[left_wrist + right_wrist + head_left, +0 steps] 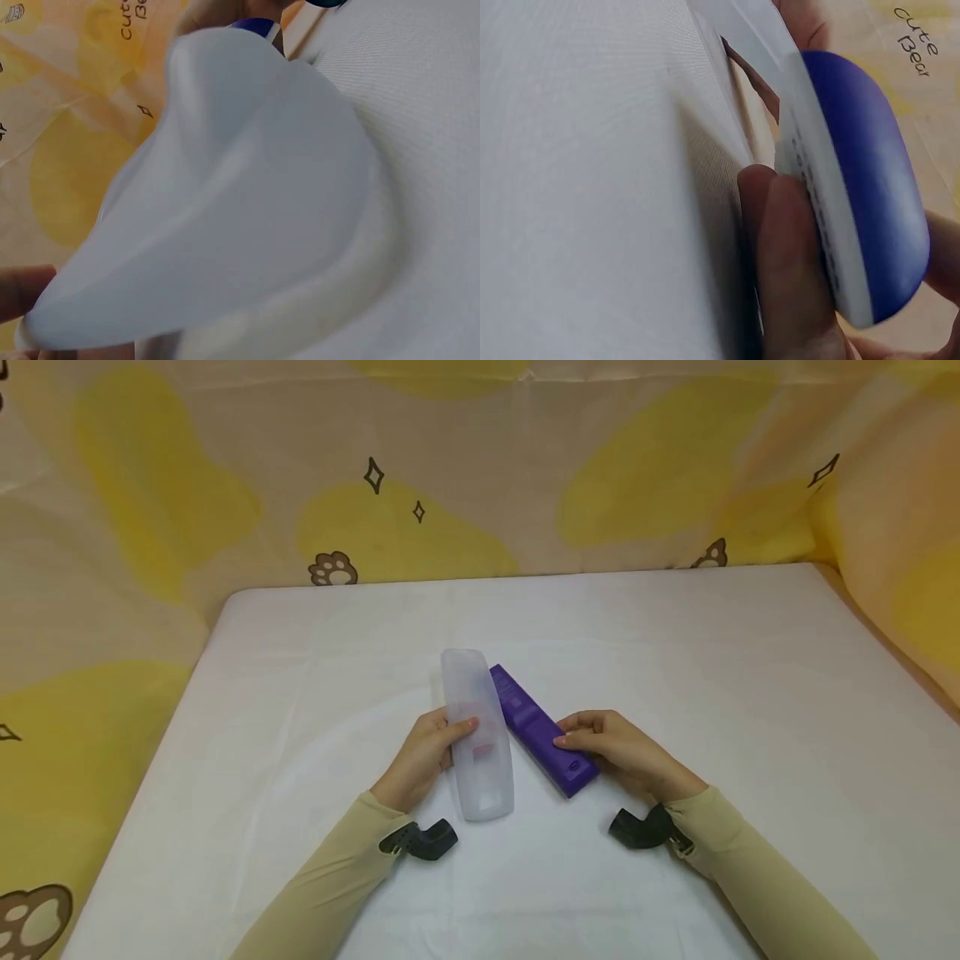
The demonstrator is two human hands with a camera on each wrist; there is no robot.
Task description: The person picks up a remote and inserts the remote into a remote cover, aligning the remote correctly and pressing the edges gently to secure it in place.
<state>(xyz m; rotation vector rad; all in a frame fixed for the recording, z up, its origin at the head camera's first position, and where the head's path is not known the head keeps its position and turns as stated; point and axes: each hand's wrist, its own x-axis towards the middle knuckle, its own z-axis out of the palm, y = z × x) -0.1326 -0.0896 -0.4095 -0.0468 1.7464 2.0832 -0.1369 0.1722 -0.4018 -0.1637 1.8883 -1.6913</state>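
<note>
My left hand point(420, 754) grips a long, translucent whitish plastic case point(483, 777) by its left side, thumb on top and fingers behind. Faint reddish marks show on its middle. On the right, my right hand point(626, 747) pinches the lower end of a long purple-and-white piece point(536, 727), with an oval mark near that end. Its purple side faces up, and its upper end meets or overlaps the case's right edge. In the right wrist view the purple piece point(877, 187) has a white underside with small lettering; fingers point(791, 262) press against that side.
Both things are held over a white-covered table point(262, 710). A yellow and beige patterned cloth point(480, 485) hangs behind it and along the sides. Each sleeved wrist carries a black camera mount, the left mount point(420, 841) lying close to the case's lower end.
</note>
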